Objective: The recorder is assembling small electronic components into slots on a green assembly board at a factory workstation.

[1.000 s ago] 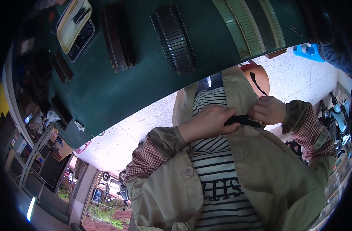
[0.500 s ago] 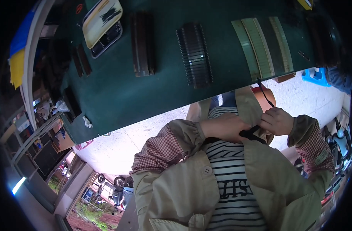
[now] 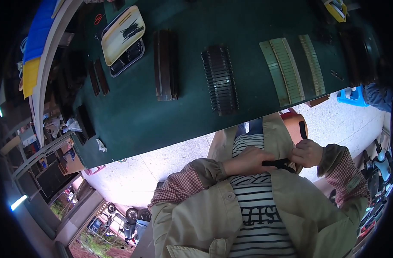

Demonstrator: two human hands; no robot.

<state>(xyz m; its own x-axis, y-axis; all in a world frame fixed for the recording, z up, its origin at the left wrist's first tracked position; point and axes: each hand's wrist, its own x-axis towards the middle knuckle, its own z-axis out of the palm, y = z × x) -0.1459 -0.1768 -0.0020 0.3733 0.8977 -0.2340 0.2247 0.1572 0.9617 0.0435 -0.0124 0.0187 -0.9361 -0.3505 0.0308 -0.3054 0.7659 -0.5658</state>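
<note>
head view. both hands are up at the chest, over a navy-and-white striped shirt (image 3: 258, 202) under an open beige jacket (image 3: 196, 219). left hand (image 3: 248, 160) is curled shut, knuckles forward, pinching one end of a flat black strap (image 3: 277, 163). right hand (image 3: 307, 153) is closed round the other end, thumb on top; a short black tail of the same strap sticks up above it. the strap lies level between the two fists, touching the shirt just below the collar.

change over the last second: the hands sit in nearly the same place against the chest, a little closer together, and the strap reads flatter and more stretched between them. the view has swung, so more of the dark green tabletop (image 3: 132, 116) shows now. i judge the strap is being held taut, not let go.

counts on the table: one cream tray of thin dark pieces (image 3: 121, 32) over a dark tray, one stack of long dark brown bars (image 3: 164, 64), one ribbed row of black parts (image 3: 220, 79), two pale olive toothed strips (image 3: 284, 71). one blue plastic stool (image 3: 352, 95) on the pale floor beyond.
</note>
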